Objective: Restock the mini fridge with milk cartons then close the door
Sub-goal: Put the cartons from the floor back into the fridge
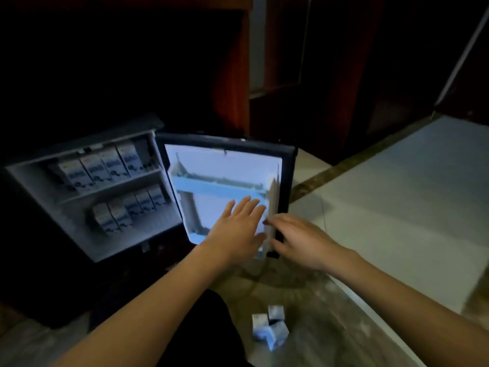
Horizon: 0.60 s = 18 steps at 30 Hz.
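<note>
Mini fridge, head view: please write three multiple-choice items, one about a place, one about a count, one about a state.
1. Where do the loose milk cartons lie?
A. on the fridge top
B. in the door rack
C. on the floor
2. How many levels inside hold cartons?
A. two
B. one
C. four
3. The door is
A. shut
B. open
C. removed

C: they lie before the person.
A: the upper level and the lower level each carry a row.
B: it stands swung out, left hand flat on it, right hand gripping its edge.
</note>
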Tool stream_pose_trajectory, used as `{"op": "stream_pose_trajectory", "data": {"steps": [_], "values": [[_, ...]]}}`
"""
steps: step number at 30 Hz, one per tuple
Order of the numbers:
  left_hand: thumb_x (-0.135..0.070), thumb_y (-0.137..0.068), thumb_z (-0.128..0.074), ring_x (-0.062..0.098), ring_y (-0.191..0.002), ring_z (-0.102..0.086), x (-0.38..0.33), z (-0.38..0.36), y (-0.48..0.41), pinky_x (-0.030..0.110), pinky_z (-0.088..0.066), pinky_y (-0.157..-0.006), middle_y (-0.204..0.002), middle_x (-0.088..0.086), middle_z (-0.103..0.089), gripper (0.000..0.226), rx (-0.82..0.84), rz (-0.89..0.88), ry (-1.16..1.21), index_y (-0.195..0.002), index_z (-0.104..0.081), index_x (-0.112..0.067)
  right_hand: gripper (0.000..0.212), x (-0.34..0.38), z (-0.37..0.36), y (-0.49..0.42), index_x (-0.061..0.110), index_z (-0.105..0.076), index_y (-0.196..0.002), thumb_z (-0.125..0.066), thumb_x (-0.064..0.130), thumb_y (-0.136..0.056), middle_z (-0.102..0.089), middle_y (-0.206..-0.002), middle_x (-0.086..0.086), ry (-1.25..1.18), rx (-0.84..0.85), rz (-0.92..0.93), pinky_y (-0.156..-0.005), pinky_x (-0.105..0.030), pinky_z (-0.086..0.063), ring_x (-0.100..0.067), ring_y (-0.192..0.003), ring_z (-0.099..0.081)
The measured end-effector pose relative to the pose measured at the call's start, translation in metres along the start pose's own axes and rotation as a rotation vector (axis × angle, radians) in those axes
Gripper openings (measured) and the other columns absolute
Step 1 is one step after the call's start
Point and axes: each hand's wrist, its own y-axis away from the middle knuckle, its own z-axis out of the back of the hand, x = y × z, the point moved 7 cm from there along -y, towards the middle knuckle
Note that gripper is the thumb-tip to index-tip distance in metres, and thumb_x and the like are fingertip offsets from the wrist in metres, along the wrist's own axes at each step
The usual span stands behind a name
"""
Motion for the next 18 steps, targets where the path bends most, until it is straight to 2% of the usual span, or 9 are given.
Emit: {"op": "stream_pose_trajectory", "data": {"steps": [4,8,11,18], "values": [[-0.04,-0.102,-0.044,0.022,-0.154,-0.005,-0.014,-0.052,-0.014,0.044,-0.004,-0.123,-0.165,0.004,-0.014,0.066,0.092,0.009,0.032,-0.157,-0.018,-0.015,0.038,-0.029,-0.05,0.018,0.027,-0.054,-0.133,-0.053,0.04,-0.097,-0.059,-0.13,0.005,-0.032,0.083,-0.052,-0.089,-0.023,-0.042,-0.014,-0.115,-0.056],[-0.03,-0.101,-0.046,0.024,-0.152,-0.01,-0.015,-0.1,-0.021,0.043,-0.007,-0.122,-0.163,0.006,-0.019,0.067,0.151,-0.003,0.003,-0.157,-0.014,-0.013,0.047,-0.054,-0.105,0.03,0.024,-0.051,-0.139,-0.054,0.04,-0.095,-0.056,-0.139,0.001,-0.053,0.17,-0.083,-0.101,-0.036,-0.046,-0.018,-0.124,-0.054],[-0.025,-0.099,-0.048,0.025,-0.152,-0.01,-0.015,-0.141,-0.019,0.046,-0.007,-0.124,-0.162,0.006,-0.019,0.07,0.23,-0.011,-0.05,-0.158,-0.011,-0.014,0.052,-0.068,-0.147,0.041,0.017,-0.049,-0.144,-0.055,0.033,-0.096,-0.053,-0.145,-0.006,-0.059,0.264,-0.143,-0.108,-0.037,-0.042,-0.023,-0.131,-0.05],[-0.032,-0.1,-0.047,0.024,-0.153,-0.008,-0.011,-0.208,-0.013,0.049,-0.006,-0.123,-0.165,0.005,-0.015,0.071,0.442,0.053,-0.029,-0.159,-0.01,-0.018,0.047,-0.091,-0.235,0.062,0.017,-0.057,-0.137,-0.057,0.029,-0.092,-0.061,-0.133,-0.01,-0.149,0.384,-0.239,-0.096,-0.043,-0.05,-0.032,-0.119,-0.058]]}}
